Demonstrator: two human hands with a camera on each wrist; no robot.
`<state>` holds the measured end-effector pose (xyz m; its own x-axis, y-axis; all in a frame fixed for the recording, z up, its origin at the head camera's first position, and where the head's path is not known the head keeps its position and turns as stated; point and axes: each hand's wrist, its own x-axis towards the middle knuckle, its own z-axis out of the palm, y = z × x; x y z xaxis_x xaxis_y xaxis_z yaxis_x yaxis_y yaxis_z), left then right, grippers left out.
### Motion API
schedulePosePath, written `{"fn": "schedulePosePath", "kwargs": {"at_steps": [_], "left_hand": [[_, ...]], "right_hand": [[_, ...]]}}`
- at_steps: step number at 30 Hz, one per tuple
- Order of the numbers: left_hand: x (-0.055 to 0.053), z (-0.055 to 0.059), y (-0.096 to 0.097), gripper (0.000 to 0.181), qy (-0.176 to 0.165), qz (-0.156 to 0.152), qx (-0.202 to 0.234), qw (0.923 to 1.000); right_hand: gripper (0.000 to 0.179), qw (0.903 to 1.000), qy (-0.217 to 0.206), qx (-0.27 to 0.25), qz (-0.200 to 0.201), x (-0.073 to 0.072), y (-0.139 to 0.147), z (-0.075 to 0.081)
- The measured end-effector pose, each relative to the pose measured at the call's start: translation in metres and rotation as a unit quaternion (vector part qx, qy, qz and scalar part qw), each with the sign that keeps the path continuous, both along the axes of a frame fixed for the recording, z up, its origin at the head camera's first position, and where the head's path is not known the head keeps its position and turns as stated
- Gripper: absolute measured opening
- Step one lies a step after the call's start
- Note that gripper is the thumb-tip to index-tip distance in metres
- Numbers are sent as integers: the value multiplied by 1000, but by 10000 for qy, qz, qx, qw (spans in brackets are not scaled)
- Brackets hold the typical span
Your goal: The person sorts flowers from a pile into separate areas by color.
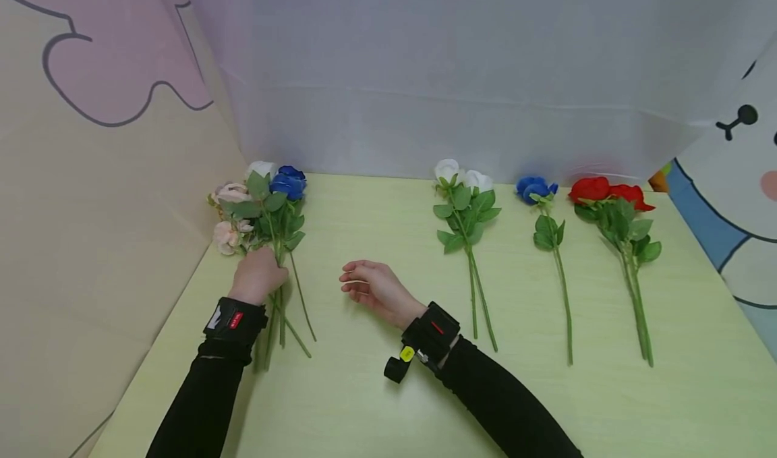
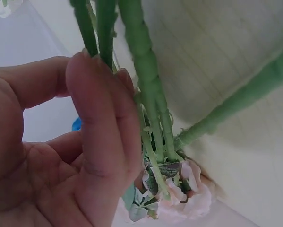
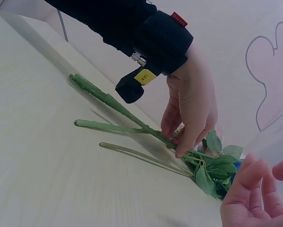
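Note:
At the left of the table, my left hand point(image 1: 257, 276) pinches green flower stems point(image 2: 106, 33) between thumb and curled fingers. The flowers about it are a blue rose point(image 1: 289, 182), a white rose point(image 1: 261, 168) and pale pink blooms point(image 1: 226, 237), gathered with their leaves just beyond the fingers. Thicker stems point(image 2: 146, 61) pass beside the fingertips in the left wrist view. Over the middle of the table, my right hand point(image 1: 379, 291) holds nothing, its fingers loosely bent and pointing left toward the bunch. In the right wrist view its fingers point(image 3: 252, 177) show at the lower right.
Two white roses point(image 1: 464, 178) lie right of centre on the pale yellow table point(image 1: 364, 404). Farther right are a single blue rose point(image 1: 537, 189) and red roses point(image 1: 607, 191), stems toward me. A pale curtain point(image 1: 455, 73) hangs behind, with a printed wall covering point(image 1: 121, 175) at left.

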<state>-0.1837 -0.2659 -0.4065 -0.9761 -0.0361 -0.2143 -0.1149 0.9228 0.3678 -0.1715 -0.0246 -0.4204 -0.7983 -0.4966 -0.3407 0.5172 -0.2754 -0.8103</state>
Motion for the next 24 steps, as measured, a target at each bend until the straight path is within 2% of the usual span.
{"fn": "schedulePosePath", "kwargs": {"at_steps": [5, 7, 13, 24], "left_hand": [[2, 0, -2, 26, 176, 124, 481, 9986], [1, -1, -5, 21, 57, 166, 701, 9974], [4, 4, -6, 36, -176, 397, 1252, 9912], [14, 9, -4, 39, 225, 556, 1633, 9848]], "right_hand": [[29, 10000, 28, -5, -1, 0, 1, 0], [28, 10000, 31, 1, -10, 0, 3, 0], [29, 9999, 24, -68, -98, -2, 7, 0], [30, 9999, 18, -61, -99, -3, 16, 1]]}}
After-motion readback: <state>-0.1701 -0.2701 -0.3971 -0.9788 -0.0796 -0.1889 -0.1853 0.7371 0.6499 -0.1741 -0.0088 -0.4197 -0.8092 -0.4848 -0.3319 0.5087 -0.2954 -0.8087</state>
